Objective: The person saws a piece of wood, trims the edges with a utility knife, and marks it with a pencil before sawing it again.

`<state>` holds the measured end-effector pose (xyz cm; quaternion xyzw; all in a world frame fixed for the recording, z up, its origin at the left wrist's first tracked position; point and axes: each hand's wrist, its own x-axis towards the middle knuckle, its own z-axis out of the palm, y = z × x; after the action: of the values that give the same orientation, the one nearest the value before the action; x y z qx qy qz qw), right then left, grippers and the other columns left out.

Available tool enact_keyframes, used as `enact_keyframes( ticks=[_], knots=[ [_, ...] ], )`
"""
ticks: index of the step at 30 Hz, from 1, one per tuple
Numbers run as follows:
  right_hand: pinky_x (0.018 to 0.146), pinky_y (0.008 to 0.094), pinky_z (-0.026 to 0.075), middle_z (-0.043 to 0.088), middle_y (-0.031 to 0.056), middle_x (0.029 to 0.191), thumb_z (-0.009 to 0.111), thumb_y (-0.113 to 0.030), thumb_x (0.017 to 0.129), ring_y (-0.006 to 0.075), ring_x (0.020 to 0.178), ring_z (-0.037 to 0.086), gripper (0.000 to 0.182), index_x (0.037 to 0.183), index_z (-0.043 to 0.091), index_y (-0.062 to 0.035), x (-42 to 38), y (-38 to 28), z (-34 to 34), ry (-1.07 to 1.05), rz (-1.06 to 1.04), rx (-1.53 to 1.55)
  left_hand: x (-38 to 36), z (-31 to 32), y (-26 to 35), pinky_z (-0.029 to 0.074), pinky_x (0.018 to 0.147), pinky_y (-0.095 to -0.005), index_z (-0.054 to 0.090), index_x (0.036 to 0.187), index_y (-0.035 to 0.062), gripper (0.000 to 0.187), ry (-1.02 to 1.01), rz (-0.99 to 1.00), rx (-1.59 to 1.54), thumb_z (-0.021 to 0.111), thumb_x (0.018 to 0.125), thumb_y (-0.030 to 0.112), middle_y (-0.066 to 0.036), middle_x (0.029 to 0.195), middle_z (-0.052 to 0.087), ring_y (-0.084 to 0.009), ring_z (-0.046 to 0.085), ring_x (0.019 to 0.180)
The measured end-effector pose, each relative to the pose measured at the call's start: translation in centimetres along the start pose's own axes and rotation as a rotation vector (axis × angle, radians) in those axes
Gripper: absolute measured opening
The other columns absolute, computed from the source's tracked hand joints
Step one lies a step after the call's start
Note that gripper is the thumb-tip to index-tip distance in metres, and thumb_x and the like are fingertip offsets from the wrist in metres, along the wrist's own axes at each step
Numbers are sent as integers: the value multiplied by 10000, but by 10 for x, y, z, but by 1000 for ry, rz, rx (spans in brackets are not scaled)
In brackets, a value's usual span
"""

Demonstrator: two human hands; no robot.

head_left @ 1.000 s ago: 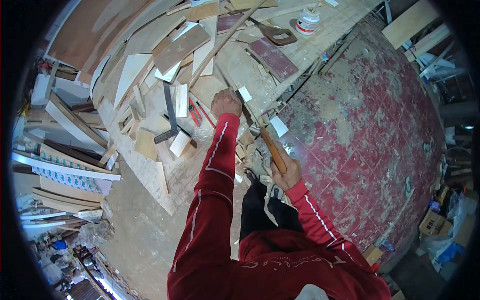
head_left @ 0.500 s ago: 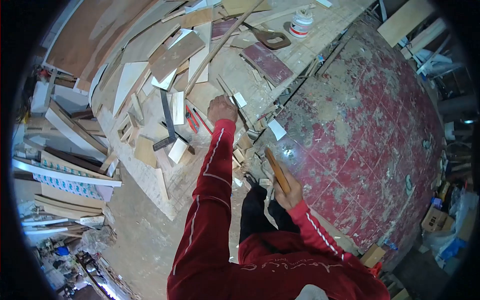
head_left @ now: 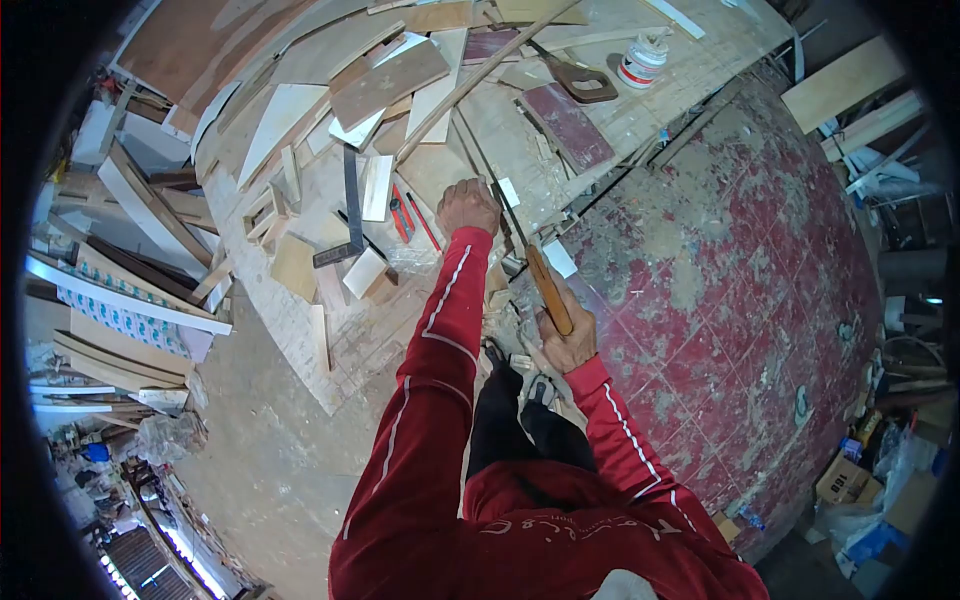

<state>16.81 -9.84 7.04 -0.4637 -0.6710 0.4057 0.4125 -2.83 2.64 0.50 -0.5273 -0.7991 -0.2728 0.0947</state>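
My left hand [head_left: 469, 206] presses down near the bench edge, fingers bent and close together, on a pale wooden board [head_left: 432, 177] partly hidden under it. In my right hand [head_left: 569, 332] is the wooden handle of a handsaw [head_left: 549, 290], fingers wrapped round it. Its thin dark blade, seen nearly edge-on, runs forward past the right side of my left hand. Left of that hand lie a red utility knife [head_left: 401, 214], a red pencil [head_left: 424, 218] and a dark try square [head_left: 353, 200].
Offcuts and boards [head_left: 390, 84] cover the far part of the workbench [head_left: 330, 350]. Another handsaw [head_left: 577, 80], a white tub [head_left: 642, 62] and a maroon board [head_left: 566, 124] lie at the far right. Stacked timber [head_left: 150, 200] stands left; dusty red tiles [head_left: 720, 330] lie right.
My right hand has pushed the handsaw forward, its handle now closer to my left hand. The left hand stays on the board, while the whole view has shifted slightly.
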Motion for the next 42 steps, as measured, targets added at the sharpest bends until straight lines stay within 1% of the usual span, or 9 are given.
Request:
enact_keyframes(
  ticks=[6,12,14,19,25,28,35,40,42],
  knots=[
    [779,318,507,622,219,1097,557,21,758,300,922,662,587,1326,455,-83,-34,-11,-24,-80,262,-26,1,6,-1,475,663,-398,636,687,72,252,58,8,33,517,861,211,-86,737,632,-269,601,728],
    [760,327,510,628,231,1051,538,40,746,262,916,669,575,1307,478,-71,-55,-1,-26,-21,184,0,1,10,-4,471,644,-403,636,683,70,252,75,34,31,518,859,208,-93,720,624,-271,602,727],
    [763,328,509,626,233,1054,533,44,743,249,920,669,582,1311,474,-70,-31,2,-16,-8,189,12,1,0,-2,484,718,-420,623,767,38,348,-25,20,-2,422,929,272,-135,786,636,-301,608,790],
    [706,326,513,643,225,974,532,37,739,250,814,680,591,1316,472,-79,-45,1,-27,-73,338,-7,1,10,-2,481,682,-417,633,741,52,299,-3,0,25,463,899,240,-114,777,637,-294,606,761],
    [672,310,503,651,196,921,525,37,747,229,756,668,581,1314,476,-77,-38,-3,-18,43,120,-40,2,18,-9,476,657,-417,641,713,65,256,64,74,10,506,874,212,-97,755,637,-282,603,729],
    [702,292,498,651,186,953,517,47,756,213,808,661,563,1307,482,-61,-12,-7,-14,-107,284,9,2,9,-7,478,647,-420,643,722,69,246,62,65,40,508,873,209,-94,753,636,-280,604,728],
    [691,284,498,651,179,952,518,45,763,182,762,643,535,1290,498,-47,-63,3,-30,55,99,-31,1,15,-10,486,650,-419,636,720,72,259,49,71,53,502,882,224,-91,742,632,-276,611,737],
    [647,317,508,660,195,899,535,24,756,205,702,655,528,1276,510,-63,-19,2,-15,-71,277,-7,5,14,-7,488,653,-416,636,708,76,272,65,73,29,499,886,229,-92,732,632,-274,612,737],
    [657,319,508,659,190,890,545,16,747,210,710,655,529,1270,510,-55,-53,5,-27,-9,171,-39,3,10,-5,490,654,-416,636,714,73,269,62,48,54,499,887,226,-96,736,633,-277,612,732]
  ],
)
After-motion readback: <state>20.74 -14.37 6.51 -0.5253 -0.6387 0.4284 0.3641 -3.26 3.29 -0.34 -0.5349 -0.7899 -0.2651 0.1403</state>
